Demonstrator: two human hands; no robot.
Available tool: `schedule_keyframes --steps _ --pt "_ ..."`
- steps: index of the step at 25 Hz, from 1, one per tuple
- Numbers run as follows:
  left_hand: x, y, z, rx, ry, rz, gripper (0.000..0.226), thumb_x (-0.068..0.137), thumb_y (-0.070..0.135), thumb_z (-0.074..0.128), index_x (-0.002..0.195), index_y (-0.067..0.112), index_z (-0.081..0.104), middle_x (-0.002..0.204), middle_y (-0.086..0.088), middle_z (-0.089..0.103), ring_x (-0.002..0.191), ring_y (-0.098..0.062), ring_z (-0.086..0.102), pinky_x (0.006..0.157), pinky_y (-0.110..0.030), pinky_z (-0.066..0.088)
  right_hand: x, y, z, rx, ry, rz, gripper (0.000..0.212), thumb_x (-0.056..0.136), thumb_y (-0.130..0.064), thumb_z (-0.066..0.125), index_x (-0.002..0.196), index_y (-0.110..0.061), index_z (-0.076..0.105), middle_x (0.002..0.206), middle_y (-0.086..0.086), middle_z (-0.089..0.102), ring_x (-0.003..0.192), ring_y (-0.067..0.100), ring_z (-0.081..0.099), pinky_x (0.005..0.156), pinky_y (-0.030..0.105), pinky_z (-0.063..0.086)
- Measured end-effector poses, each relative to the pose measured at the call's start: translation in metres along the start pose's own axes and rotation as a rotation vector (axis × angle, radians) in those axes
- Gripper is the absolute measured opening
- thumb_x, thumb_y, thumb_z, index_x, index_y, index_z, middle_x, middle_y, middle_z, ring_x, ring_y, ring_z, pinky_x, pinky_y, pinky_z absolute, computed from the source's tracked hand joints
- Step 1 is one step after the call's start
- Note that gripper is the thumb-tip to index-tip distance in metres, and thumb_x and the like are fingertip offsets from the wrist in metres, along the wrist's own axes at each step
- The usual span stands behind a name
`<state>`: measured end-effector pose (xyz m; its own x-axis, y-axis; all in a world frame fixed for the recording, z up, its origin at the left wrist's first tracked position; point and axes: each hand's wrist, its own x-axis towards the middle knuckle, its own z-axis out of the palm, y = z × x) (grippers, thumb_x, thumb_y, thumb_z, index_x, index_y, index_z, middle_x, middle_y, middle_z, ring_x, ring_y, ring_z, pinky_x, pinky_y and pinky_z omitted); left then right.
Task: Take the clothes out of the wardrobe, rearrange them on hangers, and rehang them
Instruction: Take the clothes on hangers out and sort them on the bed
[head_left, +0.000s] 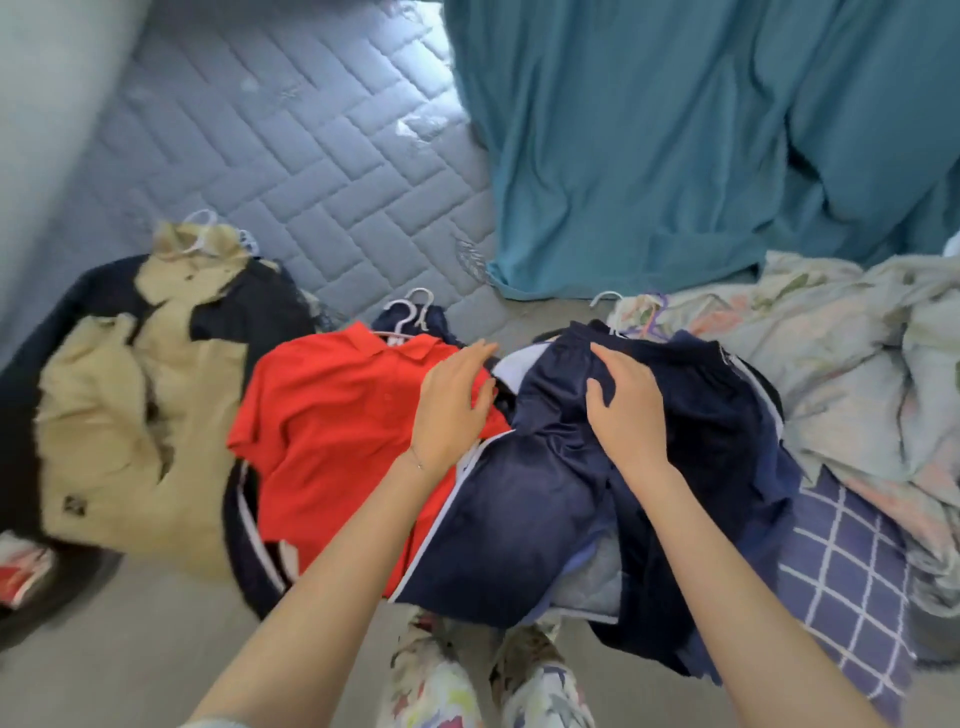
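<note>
red polo shirt, navy shorts — white piping, teal sheet, beige jacket

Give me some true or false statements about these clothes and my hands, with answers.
The right hand rests on the navy garment. True.
The red polo shirt lies right of the navy garment. False: it lies to its left.
The beige jacket lies left of the red polo shirt. True.
The left hand grips the beige jacket. False: it lies open at the red polo shirt's edge.
The teal sheet covers the red polo shirt. False: it lies farther back, apart from it.
</note>
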<state>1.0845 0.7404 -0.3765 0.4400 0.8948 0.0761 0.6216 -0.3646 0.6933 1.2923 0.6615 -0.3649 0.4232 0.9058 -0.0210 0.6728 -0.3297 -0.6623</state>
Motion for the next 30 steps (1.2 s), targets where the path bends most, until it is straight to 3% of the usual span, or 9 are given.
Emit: schedule_keyframes --steps 6,12,18,25,27,30 --pt "-0.107 -0.005 -0.136 0.022 0.232 -0.219 0.042 0.093 0.022 0.051 0.134 0.014 0.055 0.137 -0.005 0.057 0.128 -0.021 0.052 0.107 -0.044 0.040 -0.069 -0.137 0.000 0.145 -0.155 -0.112 0.042 0.090 -0.006 0.056 0.132 -0.011 0.056 0.128 0.005 0.060 0.120 0.021 0.050 0.105 0.030 0.037" --pt "-0.177 -0.053 -0.239 0.012 0.380 -0.342 0.042 0.095 0.027 0.048 0.135 0.015 0.054 0.142 -0.005 0.053 0.134 -0.022 0.046 0.112 -0.042 0.035 -0.106 -0.251 0.053 0.120 -0.239 -0.318 0.043 0.090 -0.016 0.053 0.133 -0.015 0.055 0.130 0.001 0.060 0.121 0.017 0.050 0.106 0.038 0.039" --pt "-0.235 -0.152 -0.342 0.012 0.407 -0.403 0.040 0.099 0.026 0.050 0.137 0.016 0.052 0.144 -0.003 0.050 0.137 -0.021 0.041 0.114 -0.043 0.031 -0.140 -0.367 0.136 0.082 -0.271 -0.392 0.044 0.088 -0.013 0.058 0.132 -0.015 0.056 0.130 0.002 0.060 0.123 0.020 0.052 0.107 0.037 0.039" --pt "-0.259 -0.238 -0.439 -0.047 0.314 -0.451 0.053 0.096 0.044 0.037 0.138 0.016 0.051 0.142 -0.003 0.052 0.136 -0.021 0.042 0.112 -0.049 0.034 -0.165 -0.481 0.216 0.025 -0.269 -0.366 0.045 0.087 -0.008 0.060 0.132 -0.014 0.056 0.128 0.003 0.061 0.121 0.021 0.052 0.103 0.028 0.036" --pt "-0.250 -0.252 -0.460 -0.038 0.328 -0.447 0.048 0.097 0.038 0.042 0.137 0.015 0.052 0.142 -0.004 0.052 0.136 -0.022 0.043 0.111 -0.050 0.035 -0.160 -0.501 0.230 0.023 -0.296 -0.367 0.046 0.087 -0.008 0.060 0.132 -0.014 0.056 0.128 0.002 0.061 0.120 0.021 0.051 0.102 0.025 0.035" --pt "-0.233 -0.271 -0.482 -0.001 0.364 -0.415 0.042 0.097 0.027 0.049 0.136 0.012 0.054 0.141 -0.006 0.054 0.135 -0.023 0.044 0.111 -0.050 0.036 -0.143 -0.517 0.254 0.027 -0.310 -0.381 0.047 0.086 -0.008 0.060 0.133 -0.015 0.055 0.129 0.002 0.060 0.121 0.022 0.052 0.105 0.034 0.040"
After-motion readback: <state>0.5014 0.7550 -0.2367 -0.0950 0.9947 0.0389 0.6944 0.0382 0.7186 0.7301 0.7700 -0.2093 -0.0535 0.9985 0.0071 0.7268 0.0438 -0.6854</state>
